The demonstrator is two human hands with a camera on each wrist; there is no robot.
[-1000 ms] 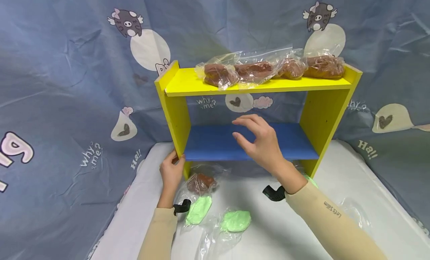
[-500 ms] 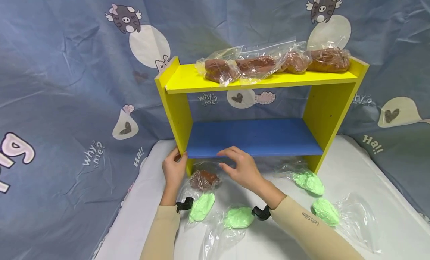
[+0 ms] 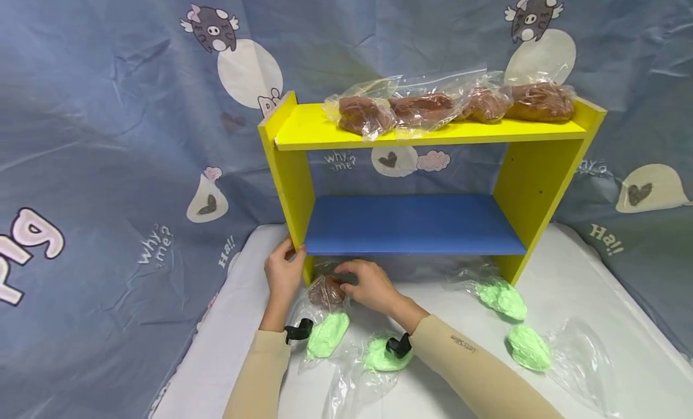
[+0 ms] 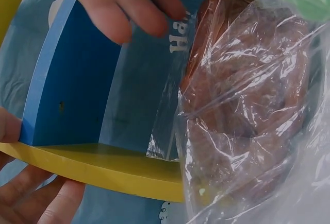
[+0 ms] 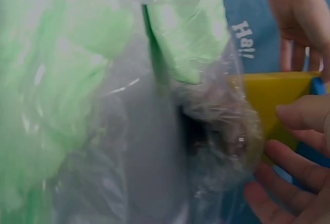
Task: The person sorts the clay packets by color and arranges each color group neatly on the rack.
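Observation:
A yellow shelf (image 3: 287, 184) with a blue lower board (image 3: 411, 223) stands on a white table. My left hand (image 3: 287, 264) grips its left leg at the blue board's corner, thumb in front; the left wrist view shows the fingers under the yellow board (image 4: 103, 168). My right hand (image 3: 349, 284) reaches under the blue board, its fingers loosely spread at a brown loaf in a clear bag (image 3: 326, 291) lying by that leg. The left wrist view has this bag (image 4: 242, 121) close up, with the right hand's fingers (image 4: 113, 13) just above it.
Several bagged brown loaves (image 3: 449, 106) lie on the top board. Green lumps in clear bags lie on the table: two near my wrists (image 3: 327, 335) (image 3: 379, 356) and two at the right (image 3: 503, 299) (image 3: 527, 347). Patterned blue cloth (image 3: 108, 136) surrounds the table.
My right hand has come down from in front of the blue board to the bagged brown loaf under it. The left hand has kept its hold on the shelf leg.

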